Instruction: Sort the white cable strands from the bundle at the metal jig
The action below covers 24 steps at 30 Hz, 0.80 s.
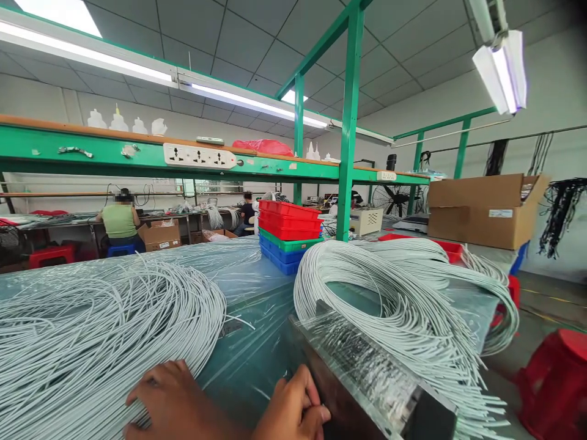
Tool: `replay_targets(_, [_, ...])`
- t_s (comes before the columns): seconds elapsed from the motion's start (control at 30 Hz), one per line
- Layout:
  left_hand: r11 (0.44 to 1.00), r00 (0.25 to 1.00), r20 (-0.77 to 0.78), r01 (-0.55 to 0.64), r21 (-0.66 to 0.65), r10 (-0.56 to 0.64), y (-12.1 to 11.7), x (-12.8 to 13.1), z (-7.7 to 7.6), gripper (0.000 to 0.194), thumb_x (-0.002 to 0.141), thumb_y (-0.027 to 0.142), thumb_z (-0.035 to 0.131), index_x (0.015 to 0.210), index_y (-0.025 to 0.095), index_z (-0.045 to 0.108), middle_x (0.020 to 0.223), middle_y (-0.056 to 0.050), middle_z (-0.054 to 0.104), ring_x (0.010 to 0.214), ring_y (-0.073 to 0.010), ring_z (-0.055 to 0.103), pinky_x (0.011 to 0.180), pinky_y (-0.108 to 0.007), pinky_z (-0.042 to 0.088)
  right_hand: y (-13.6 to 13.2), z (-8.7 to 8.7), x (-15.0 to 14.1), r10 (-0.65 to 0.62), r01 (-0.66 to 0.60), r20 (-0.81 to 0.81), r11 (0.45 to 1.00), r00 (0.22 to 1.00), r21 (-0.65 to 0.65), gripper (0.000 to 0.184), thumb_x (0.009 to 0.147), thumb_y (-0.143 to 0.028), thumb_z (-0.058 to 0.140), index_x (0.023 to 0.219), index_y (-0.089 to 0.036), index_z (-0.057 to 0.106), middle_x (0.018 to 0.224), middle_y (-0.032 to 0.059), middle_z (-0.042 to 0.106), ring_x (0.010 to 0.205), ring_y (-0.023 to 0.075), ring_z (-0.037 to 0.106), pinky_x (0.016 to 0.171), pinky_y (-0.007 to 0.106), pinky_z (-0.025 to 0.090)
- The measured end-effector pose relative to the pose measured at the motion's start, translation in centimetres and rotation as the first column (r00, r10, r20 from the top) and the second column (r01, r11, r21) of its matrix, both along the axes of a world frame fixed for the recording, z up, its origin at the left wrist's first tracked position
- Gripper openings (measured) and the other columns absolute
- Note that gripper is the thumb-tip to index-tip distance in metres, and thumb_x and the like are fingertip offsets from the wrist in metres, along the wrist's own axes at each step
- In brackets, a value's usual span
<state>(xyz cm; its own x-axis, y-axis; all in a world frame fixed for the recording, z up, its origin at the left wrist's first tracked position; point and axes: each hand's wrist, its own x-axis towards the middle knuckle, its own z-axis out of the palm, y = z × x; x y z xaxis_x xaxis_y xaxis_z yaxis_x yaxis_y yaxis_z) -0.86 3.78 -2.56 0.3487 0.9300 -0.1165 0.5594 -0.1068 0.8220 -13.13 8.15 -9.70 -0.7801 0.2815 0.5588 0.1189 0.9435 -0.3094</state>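
A wide heap of white cables (151, 305) covers the left of the table. My left hand (169, 397) rests over its near edge, fingers spread and slightly curled. Beside the metal box (362, 366), my right hand (293, 406) is closed in a pinch, thumb against index finger. What sits between those fingertips, if anything, is too small to make out. A second bundle of white cables (389, 287) loops behind and along the far side of the box, its cut ends fanned toward the lower right.
Stacked red, green and blue trays (288, 229) stand behind the cables. A cardboard box (481, 211) is at the right, with a red stool (554, 385) on the floor. The green shelf frame (351, 122) crosses overhead, bearing a power strip (199, 156). A person (120, 221) sits far off.
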Motion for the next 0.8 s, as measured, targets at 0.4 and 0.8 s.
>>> replay_targets(0.4, [0.998, 0.995, 0.095, 0.013, 0.057, -0.018, -0.3, 0.0, -0.6, 0.017, 0.082, 0.017, 0.046, 0.088, 0.031, 0.039, 0.054, 0.009, 0.051, 0.071, -0.0206, 0.06, 0.094, -0.033, 0.043, 0.6, -0.3, -0.3, 0.015, -0.016, 0.011, 0.998, 1.0, 0.053, 0.048, 0.083, -0.047, 0.062, 0.126, -0.027, 0.067, 0.115, 0.0032, 0.067, 0.109, 0.0245, 0.065, 0.103, 0.039, 0.05])
replay_targets(0.8, [0.994, 0.997, -0.044, -0.061, 0.092, 0.065, -0.8, -0.2, -0.5, 0.01, 0.087, 0.034, 0.051, 0.093, 0.029, 0.045, 0.098, -0.005, 0.06, 0.106, -0.0268, 0.06, 0.091, -0.033, 0.045, 0.0, 0.6, 0.3, 0.028, -0.028, 0.03, 1.0, 0.999, -0.009, 0.044, 0.088, -0.044, 0.067, 0.128, -0.027, 0.066, 0.12, 0.0058, 0.067, 0.119, 0.0268, 0.062, 0.108, 0.044, 0.048])
